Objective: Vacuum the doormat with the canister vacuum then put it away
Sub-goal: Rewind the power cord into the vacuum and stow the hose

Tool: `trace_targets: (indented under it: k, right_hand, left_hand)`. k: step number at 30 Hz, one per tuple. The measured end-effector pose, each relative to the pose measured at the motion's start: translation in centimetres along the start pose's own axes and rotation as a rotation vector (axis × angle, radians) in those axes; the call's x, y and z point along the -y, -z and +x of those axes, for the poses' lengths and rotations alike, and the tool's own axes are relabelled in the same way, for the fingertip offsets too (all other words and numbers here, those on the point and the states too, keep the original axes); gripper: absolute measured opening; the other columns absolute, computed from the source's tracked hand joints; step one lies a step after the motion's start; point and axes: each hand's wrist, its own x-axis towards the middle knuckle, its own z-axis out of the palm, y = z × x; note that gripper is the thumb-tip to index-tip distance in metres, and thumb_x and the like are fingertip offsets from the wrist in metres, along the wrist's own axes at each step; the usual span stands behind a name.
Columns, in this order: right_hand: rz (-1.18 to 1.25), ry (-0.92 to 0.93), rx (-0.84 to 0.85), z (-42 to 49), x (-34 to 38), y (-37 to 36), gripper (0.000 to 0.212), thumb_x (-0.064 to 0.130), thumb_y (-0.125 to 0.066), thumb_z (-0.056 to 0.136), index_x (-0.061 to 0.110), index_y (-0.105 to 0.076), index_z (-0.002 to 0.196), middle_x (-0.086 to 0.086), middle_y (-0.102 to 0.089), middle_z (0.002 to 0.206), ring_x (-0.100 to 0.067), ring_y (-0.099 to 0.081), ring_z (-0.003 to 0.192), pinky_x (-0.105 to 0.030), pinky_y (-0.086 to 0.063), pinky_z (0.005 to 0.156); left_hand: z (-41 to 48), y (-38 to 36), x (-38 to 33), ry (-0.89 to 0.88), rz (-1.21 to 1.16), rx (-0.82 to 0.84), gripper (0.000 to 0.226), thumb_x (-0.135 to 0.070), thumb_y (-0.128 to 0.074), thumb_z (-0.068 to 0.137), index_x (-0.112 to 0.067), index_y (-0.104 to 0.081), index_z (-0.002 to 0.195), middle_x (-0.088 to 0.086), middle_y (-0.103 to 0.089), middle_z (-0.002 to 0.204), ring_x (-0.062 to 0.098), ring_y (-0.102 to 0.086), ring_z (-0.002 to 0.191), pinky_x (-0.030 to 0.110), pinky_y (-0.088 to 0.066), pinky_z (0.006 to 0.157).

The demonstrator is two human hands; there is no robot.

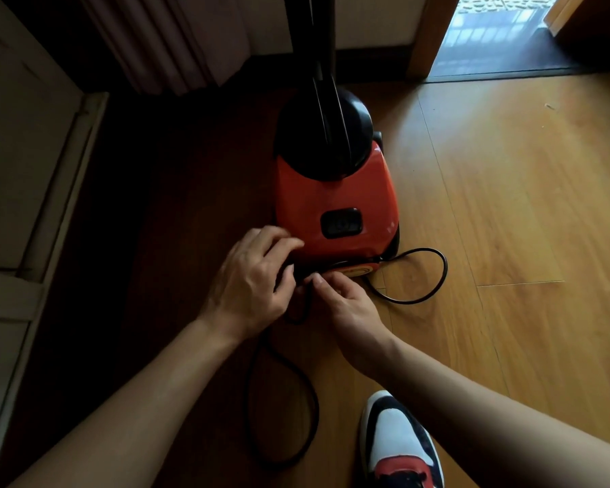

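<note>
Item: our shoe, nearest. Beyond it, the red canister vacuum on the wood floor, its cord lying in loose loops.

Left hand curls round the cord at the vacuum's rear. Right hand pinches it.

Stage: cord handling, we judge. Whether the vacuuming is done, we cannot tell.

One camera only, worn on the head (wide-angle), looking steeply down and forward at the floor, close above the canister vacuum.
</note>
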Motion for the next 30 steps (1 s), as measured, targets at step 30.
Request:
trace_targets:
  k: [30]
  right_hand:
    - [-0.328,-0.186,-0.307,3.0,1.0,10.9,0.031,0.039,-0.067,0.094,0.011,-0.067,0.08,0.004,-0.039,0.057,-0.008,-0.034,0.048,-0.024,-0.028,0.047]
  left_hand:
    - [3.7,-0.8,2.3,-0.13,0.068,0.232,0.08,-0.026,-0.067,0.085,-0.014,-0.028,0.153,0.0,-0.019,0.162,0.016,-0.009,0.152,0.044,-0.027,0.12]
